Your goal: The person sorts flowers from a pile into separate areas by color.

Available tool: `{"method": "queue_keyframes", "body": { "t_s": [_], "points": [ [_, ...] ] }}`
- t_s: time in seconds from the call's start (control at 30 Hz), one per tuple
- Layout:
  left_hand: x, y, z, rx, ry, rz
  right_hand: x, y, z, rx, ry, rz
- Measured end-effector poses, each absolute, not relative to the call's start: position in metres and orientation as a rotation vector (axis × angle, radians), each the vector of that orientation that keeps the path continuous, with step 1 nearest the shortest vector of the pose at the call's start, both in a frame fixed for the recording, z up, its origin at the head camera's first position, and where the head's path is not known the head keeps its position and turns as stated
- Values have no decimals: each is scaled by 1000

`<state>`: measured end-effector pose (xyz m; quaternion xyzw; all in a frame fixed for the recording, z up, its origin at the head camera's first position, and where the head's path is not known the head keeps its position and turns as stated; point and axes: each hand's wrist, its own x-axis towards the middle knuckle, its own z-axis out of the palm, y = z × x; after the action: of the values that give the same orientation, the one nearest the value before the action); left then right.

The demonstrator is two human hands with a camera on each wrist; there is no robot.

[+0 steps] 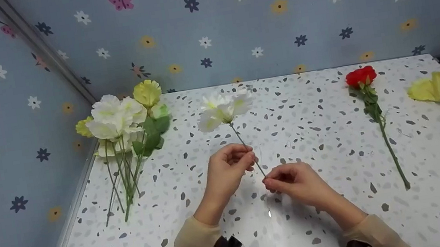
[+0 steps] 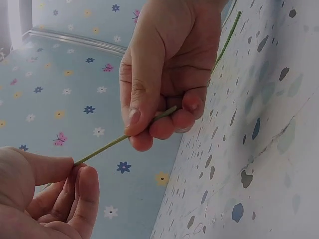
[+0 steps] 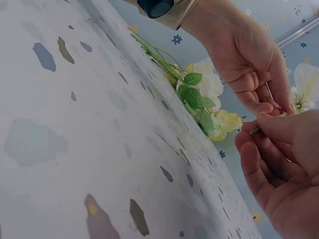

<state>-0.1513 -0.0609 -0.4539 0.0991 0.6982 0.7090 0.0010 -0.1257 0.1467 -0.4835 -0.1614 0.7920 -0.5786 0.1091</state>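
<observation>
A white artificial flower (image 1: 224,107) with yellow-green at its petal bases is held above the middle of the table. My left hand (image 1: 229,170) pinches its thin green stem (image 1: 238,135) partway down, between thumb and fingers. Lower, near the stem's cut end, the thumb and fingertips of my right hand (image 1: 296,182) pinch it too. In the left wrist view, a stretch of the stem (image 2: 102,149) shows between the two hands, its tip poking past the right fingertips. The right wrist view shows the white bloom (image 3: 305,89) beyond both hands.
At the left, a loose bunch of white and yellow flowers (image 1: 114,117) with green leaves lies on the speckled table (image 1: 313,135). Toward the right lie a red rose (image 1: 361,76) and a yellow flower (image 1: 439,86). Flower-patterned panels (image 1: 226,22) stand along the back and sides.
</observation>
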Motion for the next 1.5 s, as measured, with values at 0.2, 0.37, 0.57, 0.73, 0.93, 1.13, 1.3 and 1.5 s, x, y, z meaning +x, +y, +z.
{"method": "queue_keyframes", "body": {
  "t_s": [0.2,0.37,0.57,0.73,0.93,1.13,1.3,1.5],
  "points": [
    [-151,-60,-453,348,2223,2208,-124,144,-479,-417,2296,-1854],
    [-150,-59,-453,359,2252,2178,-124,142,-478,-424,2275,-1886],
    [-150,-60,-451,399,2229,2185,-123,143,-475,-442,2306,-1867],
    [-155,-71,-450,394,2268,2125,-129,152,-473,-452,2352,-1855],
    [-172,-112,-449,194,2664,1869,-147,184,-473,-288,2436,-1910],
    [-183,-174,-446,-102,3097,1476,-163,219,-475,-54,2524,-1871],
    [-186,-228,-450,-326,3223,1319,-170,240,-477,96,2555,-1809],
    [-181,-270,-459,-554,3225,1185,-176,256,-483,121,2643,-1725]
  ]
}}
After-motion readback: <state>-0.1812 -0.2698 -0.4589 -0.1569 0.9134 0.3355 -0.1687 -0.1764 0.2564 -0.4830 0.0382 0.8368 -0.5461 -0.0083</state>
